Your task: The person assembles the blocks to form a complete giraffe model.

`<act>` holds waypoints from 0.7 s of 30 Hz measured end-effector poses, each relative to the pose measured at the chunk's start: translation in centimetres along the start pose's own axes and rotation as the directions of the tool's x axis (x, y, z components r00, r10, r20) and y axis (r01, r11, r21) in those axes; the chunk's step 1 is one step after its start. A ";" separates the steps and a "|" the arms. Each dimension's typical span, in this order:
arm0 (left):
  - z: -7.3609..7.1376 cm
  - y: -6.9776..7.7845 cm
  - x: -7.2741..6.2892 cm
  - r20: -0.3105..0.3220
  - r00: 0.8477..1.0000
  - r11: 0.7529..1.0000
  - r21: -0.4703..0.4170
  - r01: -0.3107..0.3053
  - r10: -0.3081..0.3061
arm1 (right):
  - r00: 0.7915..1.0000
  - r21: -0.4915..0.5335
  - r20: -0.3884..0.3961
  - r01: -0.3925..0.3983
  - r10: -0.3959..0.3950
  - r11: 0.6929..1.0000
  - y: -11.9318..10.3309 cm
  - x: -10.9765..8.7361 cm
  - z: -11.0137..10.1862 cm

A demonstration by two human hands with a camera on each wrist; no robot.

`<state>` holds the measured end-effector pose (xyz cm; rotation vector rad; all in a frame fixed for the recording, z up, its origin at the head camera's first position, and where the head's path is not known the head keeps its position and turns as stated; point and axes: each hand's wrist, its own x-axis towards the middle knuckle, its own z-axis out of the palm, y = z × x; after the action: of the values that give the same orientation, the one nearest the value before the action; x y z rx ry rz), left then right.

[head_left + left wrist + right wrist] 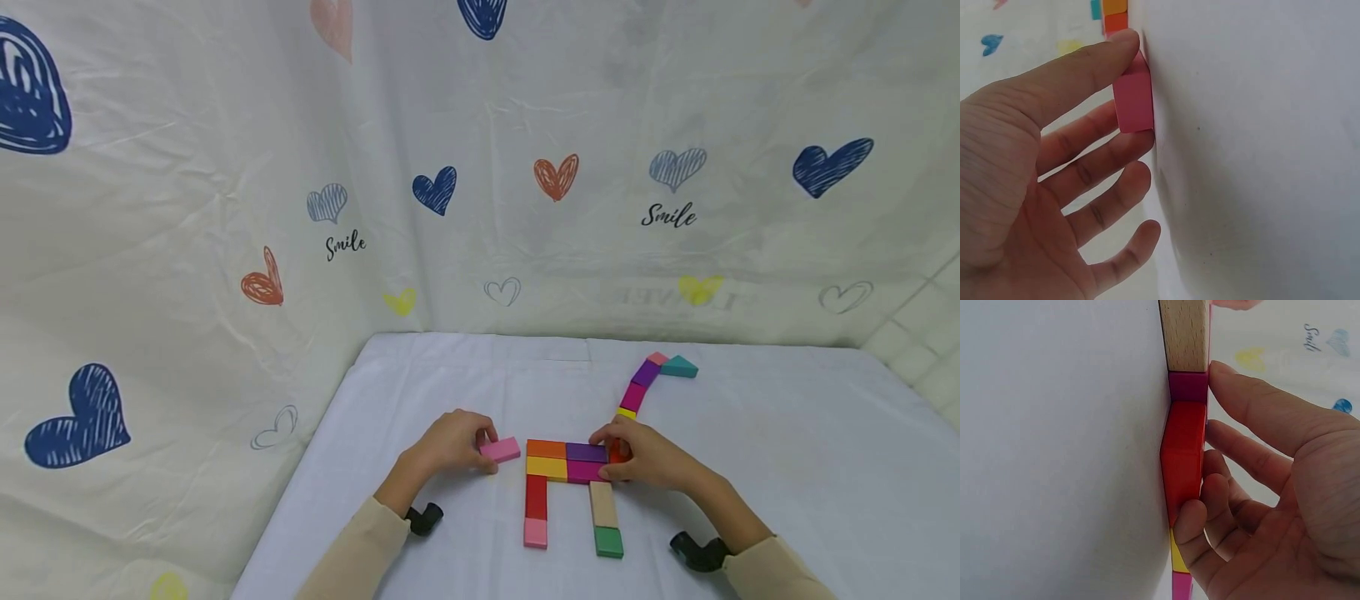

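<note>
In the head view my left hand pinches a pink block between thumb and fingers, just left of a figure of coloured blocks. The left wrist view shows the pink block low against the white cloth, with the other fingers spread loosely. My right hand rests on the figure's right end, thumb on the magenta block and a fingertip at the purple block. Its fingers are relaxed. Beside them in the right wrist view is a red block, partly hidden in the head view.
An orange block and a yellow block form the figure's left end. Two legs run toward me, ending in a pink block and a green block. A curved row rises to a teal triangle. White cloth covers the table.
</note>
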<state>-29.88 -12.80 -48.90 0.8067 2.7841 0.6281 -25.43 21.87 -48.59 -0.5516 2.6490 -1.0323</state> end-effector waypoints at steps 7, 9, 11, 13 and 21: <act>0.0 0.3 0.0 0.017 1.000 1.000 -0.015 0.002 -0.002 | 1.000 0.002 -0.004 -0.005 0.006 1.000 0.0 0.0 0.0; 0.0 0.4 0.0 0.017 1.000 1.000 -0.014 0.001 -0.001 | 1.000 0.003 -0.004 -0.005 0.005 1.000 0.0 0.0 0.0; 0.1 0.4 0.1 0.017 1.000 1.000 -0.013 0.001 0.000 | 1.000 0.005 -0.005 -0.009 0.009 1.000 0.0 0.0 0.0; 0.2 0.5 0.1 0.018 1.000 1.000 -0.011 0.001 -0.001 | 1.000 0.008 -0.005 -0.007 0.007 1.000 0.1 0.1 0.0; 0.2 0.9 -0.1 0.016 1.000 1.000 -0.013 -0.011 0.011 | 1.000 0.012 -0.010 -0.025 0.025 1.000 0.2 0.1 0.1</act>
<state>-29.34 -12.04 -48.67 0.8210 2.7602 0.6386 -25.56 21.93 -48.78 -0.5104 2.6504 -1.0453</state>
